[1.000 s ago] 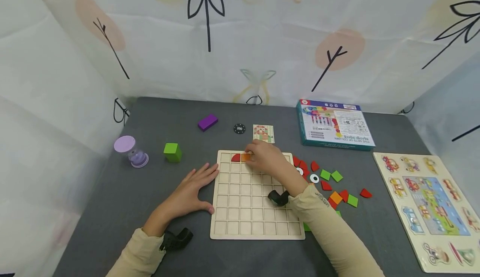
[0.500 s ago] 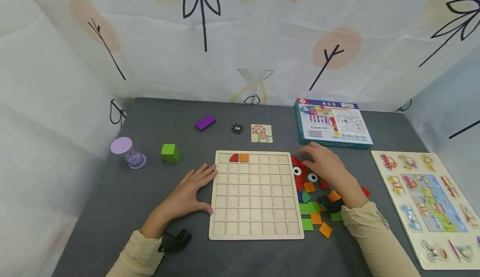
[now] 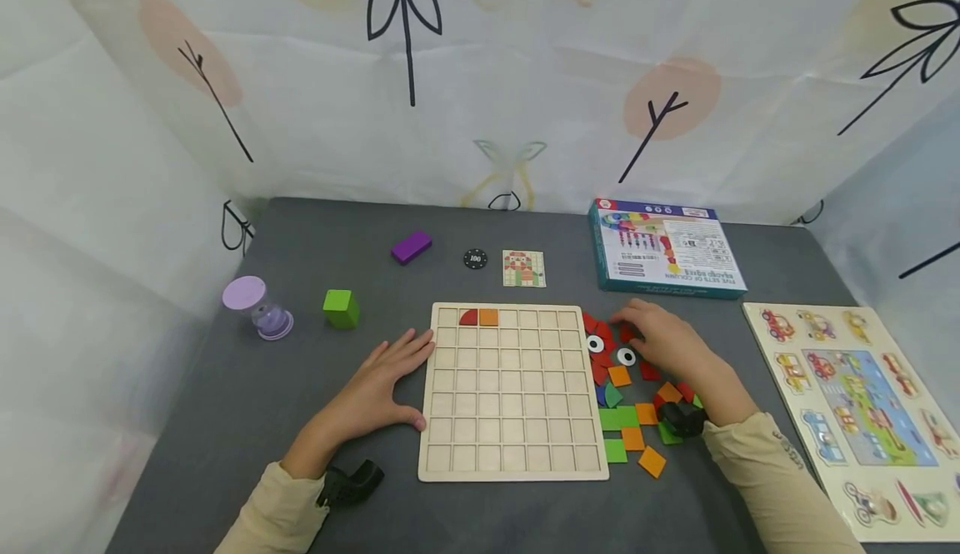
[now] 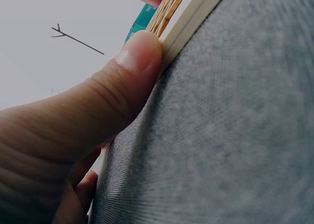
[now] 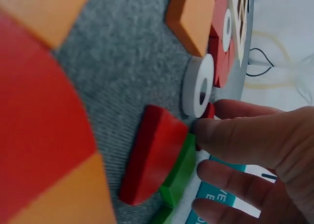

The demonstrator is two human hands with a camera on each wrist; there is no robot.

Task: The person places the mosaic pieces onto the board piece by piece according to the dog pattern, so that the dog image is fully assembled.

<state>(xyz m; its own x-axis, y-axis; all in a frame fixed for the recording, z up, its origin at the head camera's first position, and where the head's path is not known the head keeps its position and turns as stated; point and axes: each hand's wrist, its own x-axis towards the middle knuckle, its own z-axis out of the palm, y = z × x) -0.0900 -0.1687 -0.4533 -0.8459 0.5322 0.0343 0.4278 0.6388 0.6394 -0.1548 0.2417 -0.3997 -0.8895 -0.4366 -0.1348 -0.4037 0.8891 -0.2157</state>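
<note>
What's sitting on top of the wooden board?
On the board, a red piece and an orange square sit side by side in the far row. What is underneath those two, or under the board, is covered, so I can't see it.

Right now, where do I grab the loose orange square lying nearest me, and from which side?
Probably pinch the loose orange square by its far-right and near-left edges, coming from above on the near side with the right hand. It lies flat, turned at an angle; table shows around those edges, while another orange square crowds its far-left edge.
</note>
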